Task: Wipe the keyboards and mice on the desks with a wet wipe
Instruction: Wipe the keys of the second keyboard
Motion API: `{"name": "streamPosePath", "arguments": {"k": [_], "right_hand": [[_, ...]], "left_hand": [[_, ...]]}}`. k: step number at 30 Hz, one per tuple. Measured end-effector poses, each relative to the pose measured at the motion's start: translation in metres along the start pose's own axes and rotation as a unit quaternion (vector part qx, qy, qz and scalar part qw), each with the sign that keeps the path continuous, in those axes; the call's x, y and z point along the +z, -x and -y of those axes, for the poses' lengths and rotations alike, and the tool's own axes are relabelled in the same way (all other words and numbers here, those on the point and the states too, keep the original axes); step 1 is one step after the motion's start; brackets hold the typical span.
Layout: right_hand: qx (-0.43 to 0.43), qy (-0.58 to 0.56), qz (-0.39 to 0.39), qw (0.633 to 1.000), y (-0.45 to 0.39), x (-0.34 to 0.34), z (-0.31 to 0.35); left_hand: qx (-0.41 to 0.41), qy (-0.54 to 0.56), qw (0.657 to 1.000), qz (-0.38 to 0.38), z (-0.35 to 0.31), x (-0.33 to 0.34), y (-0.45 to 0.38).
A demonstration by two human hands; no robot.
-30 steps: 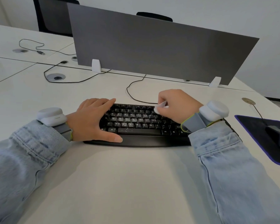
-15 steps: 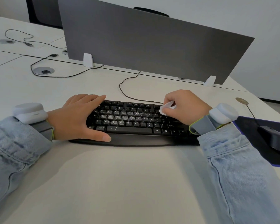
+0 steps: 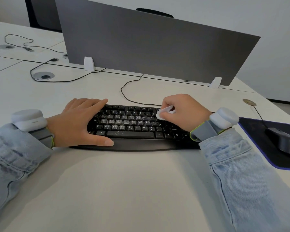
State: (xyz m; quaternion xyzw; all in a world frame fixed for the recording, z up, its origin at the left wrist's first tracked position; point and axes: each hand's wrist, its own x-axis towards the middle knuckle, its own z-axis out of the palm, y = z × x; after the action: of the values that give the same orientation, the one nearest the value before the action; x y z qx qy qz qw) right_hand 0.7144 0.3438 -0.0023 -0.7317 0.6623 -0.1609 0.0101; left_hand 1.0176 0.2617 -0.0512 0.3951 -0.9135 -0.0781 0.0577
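Keyboard, black and low, lies flat on the bench, roughly midway between the left and right edges and nearer the divider panel than the near edge, its cable looping back toward that panel. It looks stiff and fairly light, so it would likely slide under a sideways rub unless held; the keys give when pressed and many letter caps carry pale speckled grime. The left hand lies flat with straight fingers over the keyboard's left end, thumb along the front lip, pressing it down. The right hand sits over the right part of the key rows, fingers curled and pinching a small white wet wipe, which looks soft, limp and thin and touches the upper keys there. Best taken bunched between fingertips, as it is, so a folded edge can reach between caps. Toward the right edge of the bench, well apart from the keyboard, the mouse rests on a dark mouse pad, not yet in hand.
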Motion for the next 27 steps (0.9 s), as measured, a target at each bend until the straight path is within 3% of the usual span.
{"name": "streamPosePath", "arguments": {"k": [12,16,19,23,27], "right_hand": [[0.000,0.011,-0.008,1.000,0.001,0.002,0.005],[-0.009,0.006,0.048,0.999,0.005,0.001,0.007],[0.012,0.027,0.065,0.997,0.007,-0.006,-0.001],[0.020,0.046,-0.005,0.999,0.003,-0.006,-0.002],[-0.016,-0.002,0.046,0.999,0.005,0.002,0.011]], "left_hand": [[-0.007,-0.075,0.997,0.014,-0.051,-0.006,-0.019],[0.010,-0.083,0.996,0.031,-0.066,-0.004,-0.029],[0.015,-0.097,0.995,0.018,-0.064,0.003,-0.029],[0.006,-0.088,0.996,-0.001,-0.052,0.005,-0.023],[-0.015,-0.082,0.996,-0.002,-0.045,0.004,-0.020]]}}
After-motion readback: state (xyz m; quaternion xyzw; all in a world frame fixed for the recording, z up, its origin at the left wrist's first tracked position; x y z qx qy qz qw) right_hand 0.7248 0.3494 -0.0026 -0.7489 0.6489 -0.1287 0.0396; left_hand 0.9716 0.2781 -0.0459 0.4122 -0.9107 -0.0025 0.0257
